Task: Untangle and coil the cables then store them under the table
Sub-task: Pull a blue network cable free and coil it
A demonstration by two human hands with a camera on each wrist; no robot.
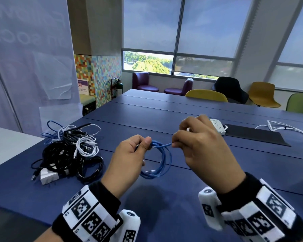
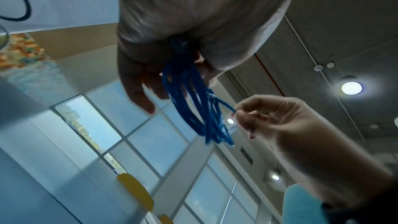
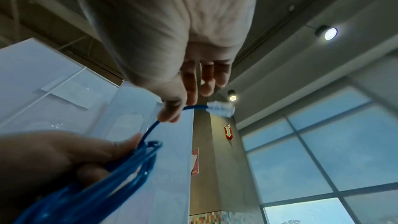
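Note:
A blue network cable [image 1: 162, 161] hangs in several loops above the blue table [image 1: 182, 198]. My left hand [image 1: 129, 154] grips the top of the coil [image 2: 187, 91], thumb pressed over the strands. My right hand [image 1: 203, 145] pinches the cable's free end [image 3: 193, 107] between thumb and forefinger, a short way right of the coil. The clear plug [image 3: 220, 109] sticks out past those fingers. A tangled pile of black, white and blue cables [image 1: 68, 151] lies on the table to the left.
A white power strip [image 1: 217, 125] and a black mat [image 1: 255, 134] sit behind my right hand, with a white cord [image 1: 287, 128] further right. Yellow, green, black and purple chairs line the table's far side. A white surface [image 1: 7, 145] adjoins the table at left.

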